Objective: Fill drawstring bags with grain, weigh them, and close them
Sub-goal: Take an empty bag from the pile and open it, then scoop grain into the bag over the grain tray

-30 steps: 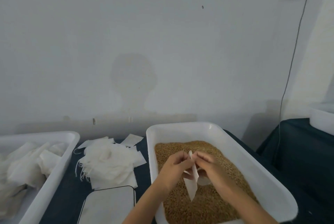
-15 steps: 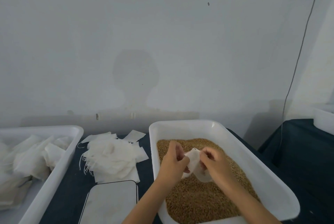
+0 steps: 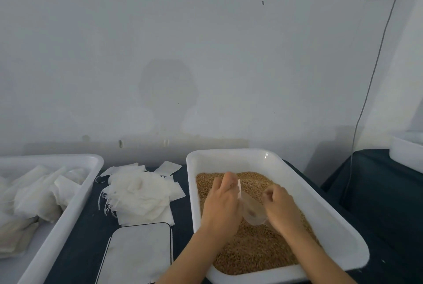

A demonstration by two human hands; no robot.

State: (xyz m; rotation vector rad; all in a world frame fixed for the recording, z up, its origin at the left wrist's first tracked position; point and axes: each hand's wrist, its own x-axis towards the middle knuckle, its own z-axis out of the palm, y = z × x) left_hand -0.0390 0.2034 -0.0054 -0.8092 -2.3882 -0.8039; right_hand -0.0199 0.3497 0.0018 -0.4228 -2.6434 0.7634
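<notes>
Both hands hold a small white translucent fabric drawstring bag (image 3: 250, 209) over golden grain (image 3: 258, 247), lower centre.
Left hand (image 3: 220, 206) and right hand (image 3: 280, 207) fingers pinch its limp, light mouth edges; best gripped at the rim.

The thin translucent white fabric bag (image 3: 250, 209) is partly hidden behind the left hand (image 3: 220, 203) and the right hand (image 3: 280, 204), and motion blur smears its mouth; it perhaps holds a few grains. The long white plastic tub of filled bags (image 3: 68, 212) runs off the left edge. The flat white rounded scale plate (image 3: 137, 254) is cut by the bottom edge, as is a white tub (image 3: 406, 151) at right.
</notes>
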